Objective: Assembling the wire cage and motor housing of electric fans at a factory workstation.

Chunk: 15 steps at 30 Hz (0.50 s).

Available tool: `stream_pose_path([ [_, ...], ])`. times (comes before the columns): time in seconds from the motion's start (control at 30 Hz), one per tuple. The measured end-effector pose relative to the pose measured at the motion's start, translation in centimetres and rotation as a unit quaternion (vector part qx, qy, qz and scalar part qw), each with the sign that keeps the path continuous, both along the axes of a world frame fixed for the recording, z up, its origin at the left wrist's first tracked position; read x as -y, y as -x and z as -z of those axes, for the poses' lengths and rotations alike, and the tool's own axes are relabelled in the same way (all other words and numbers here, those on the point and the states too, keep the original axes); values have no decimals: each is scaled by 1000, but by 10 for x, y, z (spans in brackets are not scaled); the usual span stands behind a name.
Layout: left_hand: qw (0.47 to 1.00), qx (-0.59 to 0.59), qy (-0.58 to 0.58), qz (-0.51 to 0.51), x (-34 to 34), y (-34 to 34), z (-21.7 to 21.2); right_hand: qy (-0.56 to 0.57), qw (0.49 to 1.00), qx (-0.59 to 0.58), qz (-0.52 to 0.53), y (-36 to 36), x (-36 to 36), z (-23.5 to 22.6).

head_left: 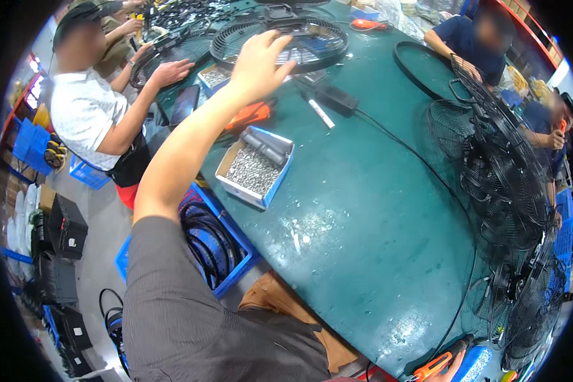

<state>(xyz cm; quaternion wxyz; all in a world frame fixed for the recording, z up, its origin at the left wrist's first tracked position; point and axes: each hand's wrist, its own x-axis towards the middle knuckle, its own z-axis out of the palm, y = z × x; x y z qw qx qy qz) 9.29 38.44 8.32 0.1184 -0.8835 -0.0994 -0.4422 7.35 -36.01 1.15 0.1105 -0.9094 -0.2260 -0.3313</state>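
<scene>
My left hand point(261, 63) reaches far across the table with its fingers apart. It is over the near left rim of a round black fan guard point(328, 54); whether it touches the wire I cannot tell. At the bottom right edge, my right hand point(453, 370) is closed round an orange and black power screwdriver point(438, 364), partly cut off by the picture's edge. Below my left forearm stands an open box of small silver screws point(251, 173), with a dark cylindrical piece point(265, 148) lying across it. Beside that box is another orange tool point(251, 114), partly hidden by my arm.
Black fan guards point(503, 172) are heaped along the table's right side. A black cable point(420, 153) runs from a black adapter point(337, 100) near a white marker point(321, 114). A blue crate point(235, 267) of black hoops stands below the green table point(363, 254). Co-workers point(86, 95) stand around.
</scene>
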Motion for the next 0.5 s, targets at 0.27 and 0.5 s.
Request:
stream_pose_path([
  [0.27,971,-13,137,-197,56,284,78,51,998,29,20,1,22,6],
  [0.5,792,-139,365,-469,102,476,265,84,996,20,30,0,57,30],
])
